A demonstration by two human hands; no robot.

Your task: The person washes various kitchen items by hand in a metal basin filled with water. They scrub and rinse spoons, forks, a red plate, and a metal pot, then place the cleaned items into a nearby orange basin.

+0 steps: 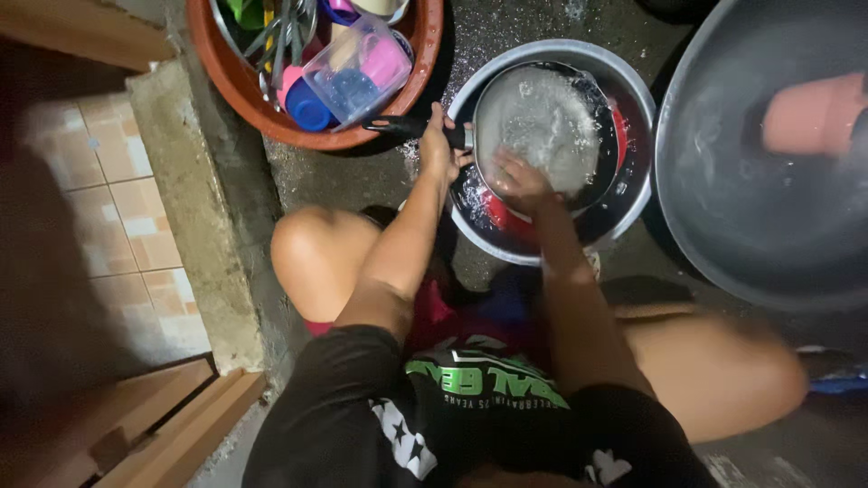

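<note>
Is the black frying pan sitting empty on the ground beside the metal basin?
No, the soapy black frying pan is inside the round metal basin, with the left hand on its handle and the right hand on its rim.

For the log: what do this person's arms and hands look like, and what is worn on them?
Both arms are bare from the short black sleeves down. The left hand and right hand wear no gloves; no rings, watch or bracelets can be made out. The black shirt carries green and white print on its front.
</note>
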